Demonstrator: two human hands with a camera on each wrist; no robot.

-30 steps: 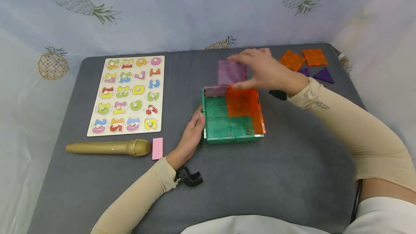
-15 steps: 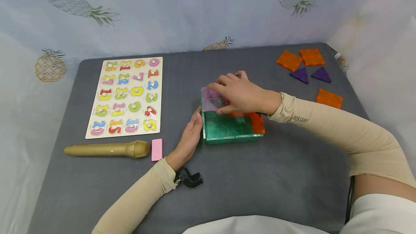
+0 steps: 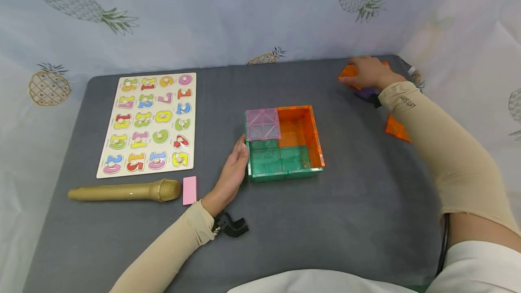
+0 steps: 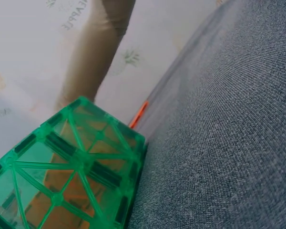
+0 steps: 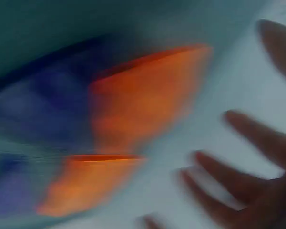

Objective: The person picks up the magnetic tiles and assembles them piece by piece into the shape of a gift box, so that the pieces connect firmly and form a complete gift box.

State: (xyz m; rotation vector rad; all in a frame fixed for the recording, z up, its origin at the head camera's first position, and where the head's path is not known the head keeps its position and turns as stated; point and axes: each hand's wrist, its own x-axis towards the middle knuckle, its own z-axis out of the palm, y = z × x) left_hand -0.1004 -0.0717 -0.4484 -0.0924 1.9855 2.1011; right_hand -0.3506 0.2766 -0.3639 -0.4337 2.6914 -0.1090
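The walls of the tile box (image 3: 285, 177), green and orange, look fully joined as it stands on the grey counter (image 3: 346, 220). The top seems only begun: one pink tile (image 3: 262, 124) lies over the far left corner, while the rest appears uncovered from above. The left hand (image 3: 229, 173) rests flat against the box's left side, gripping nothing that shows. The right hand (image 3: 372, 71) is over the loose pieces at the far right; its fingers are spread, blurred in the wrist view, and hold nothing. Unused so far — an orange tile (image 3: 396, 129) near the right forearm, two more orange tiles (image 5: 150, 95) and purple pieces (image 5: 43, 105) by that hand.
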